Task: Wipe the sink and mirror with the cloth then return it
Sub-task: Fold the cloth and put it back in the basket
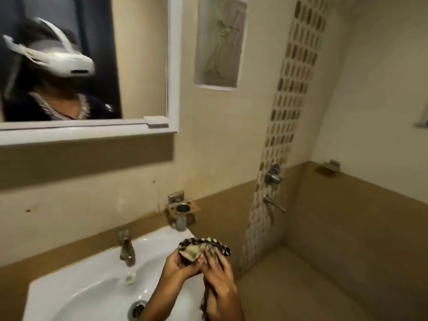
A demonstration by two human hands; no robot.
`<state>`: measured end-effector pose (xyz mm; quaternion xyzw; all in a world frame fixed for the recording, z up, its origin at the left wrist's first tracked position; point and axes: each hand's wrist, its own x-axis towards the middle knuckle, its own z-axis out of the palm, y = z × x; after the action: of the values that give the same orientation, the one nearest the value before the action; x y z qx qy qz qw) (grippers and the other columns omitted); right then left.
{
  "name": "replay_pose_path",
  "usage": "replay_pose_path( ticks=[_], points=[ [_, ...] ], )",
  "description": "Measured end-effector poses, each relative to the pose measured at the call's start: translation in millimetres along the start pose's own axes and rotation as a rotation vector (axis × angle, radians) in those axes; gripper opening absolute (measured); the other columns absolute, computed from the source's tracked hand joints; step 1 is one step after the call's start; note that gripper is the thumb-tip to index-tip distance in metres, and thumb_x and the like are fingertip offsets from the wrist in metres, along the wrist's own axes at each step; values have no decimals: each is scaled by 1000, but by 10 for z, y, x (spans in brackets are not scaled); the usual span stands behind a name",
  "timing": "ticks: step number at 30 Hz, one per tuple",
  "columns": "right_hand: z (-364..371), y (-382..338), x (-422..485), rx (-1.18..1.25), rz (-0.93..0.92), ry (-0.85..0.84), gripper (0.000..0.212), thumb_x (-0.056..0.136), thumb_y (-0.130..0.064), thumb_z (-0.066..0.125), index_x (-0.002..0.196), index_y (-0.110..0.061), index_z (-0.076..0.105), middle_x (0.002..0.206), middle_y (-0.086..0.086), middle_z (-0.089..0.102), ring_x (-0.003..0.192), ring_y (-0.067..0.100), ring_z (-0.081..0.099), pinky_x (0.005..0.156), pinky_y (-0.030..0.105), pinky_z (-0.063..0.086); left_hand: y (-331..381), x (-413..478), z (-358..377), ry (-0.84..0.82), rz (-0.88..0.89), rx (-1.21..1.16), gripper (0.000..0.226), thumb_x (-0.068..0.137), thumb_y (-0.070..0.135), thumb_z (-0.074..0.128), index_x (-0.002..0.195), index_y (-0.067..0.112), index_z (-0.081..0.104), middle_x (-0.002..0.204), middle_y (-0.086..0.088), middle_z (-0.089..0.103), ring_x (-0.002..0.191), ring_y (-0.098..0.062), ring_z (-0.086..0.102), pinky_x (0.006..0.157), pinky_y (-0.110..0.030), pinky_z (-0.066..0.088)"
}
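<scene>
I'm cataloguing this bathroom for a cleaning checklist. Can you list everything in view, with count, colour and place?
mirror: one, white frame, wall upper left
sink: one, white, lower left
tap: one, metal, back of sink
drain: one, metal, basin bottom
cup holder: one, metal, wall right of tap
framed panel: one, greenish, wall right of mirror
mosaic strip: one, brown and cream, down the wall
shower valve: one, metal, on the strip
bracket: one, metal, right wall
cloth: one, dark-and-pale patterned, above sink's right edge
left hand: grips cloth
right hand: holds cloth
</scene>
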<state>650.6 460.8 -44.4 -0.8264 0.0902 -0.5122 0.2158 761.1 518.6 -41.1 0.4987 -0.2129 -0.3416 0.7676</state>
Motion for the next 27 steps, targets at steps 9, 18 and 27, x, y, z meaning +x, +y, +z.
replay_pose_path(
  ticks=[9, 18, 27],
  points=[
    [-1462, 487, -531, -11, 288, 194, 27, 86, -24, 64, 111, -31, 65, 136, -10, 54, 124, 13, 52, 101, 22, 43, -357, -170, 1259, -397, -159, 103, 24, 72, 20, 64, 94, 12, 68, 94, -8, 74, 85, -18, 70, 76, -28, 56],
    [-3113, 1264, -1127, 626, 1048, 228, 51, 73, -4, 73, 122, 0, 58, 108, 4, 74, 105, 18, 67, 88, 28, 55, -1224, -192, 3078, -817, -281, 194, 21, 84, 7, 56, 103, 4, 62, 94, -12, 70, 80, -16, 69, 74, -24, 57],
    [-5233, 1832, -1401, -13, 1047, 302, 23, 75, -23, 74, 95, -11, 73, 94, 4, 78, 89, 17, 73, 75, 26, 57, -2287, -456, 5070, -947, -305, 269, 22, 85, 1, 59, 107, -4, 60, 89, -7, 73, 77, -14, 72, 66, -19, 57]
  ],
)
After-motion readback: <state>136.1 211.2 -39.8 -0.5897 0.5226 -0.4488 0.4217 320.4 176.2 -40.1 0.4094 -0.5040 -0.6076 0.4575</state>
